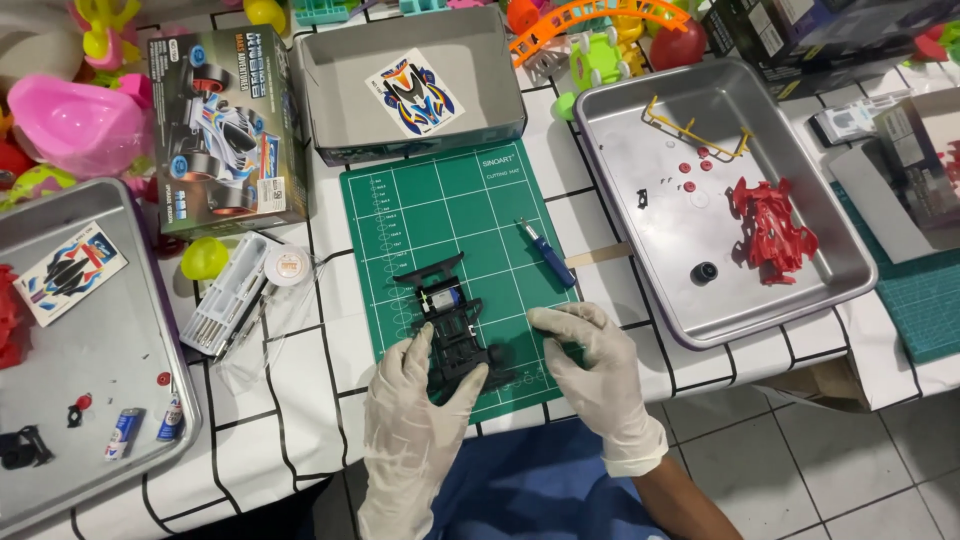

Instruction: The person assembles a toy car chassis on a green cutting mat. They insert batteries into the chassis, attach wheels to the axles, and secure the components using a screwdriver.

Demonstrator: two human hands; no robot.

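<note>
A black toy car chassis [452, 330] with a small silver and blue motor lies on the green cutting mat [420, 210]. My left hand [415, 400], in a white glove, grips the near end of the chassis from the left. Just right of the chassis, my gloved right hand [590, 360] rests on the mat's near right corner with its fingers spread and nothing visibly in it. A blue-handled screwdriver [546, 252] lies on the mat's right side, beyond my right hand.
A metal tray [840, 255] at right holds a red car body [768, 228], a yellow parts frame and small red pieces. Another tray [110, 340] at left holds stickers and batteries. An open grey box [330, 110], a toy car box [225, 125] and toys stand behind.
</note>
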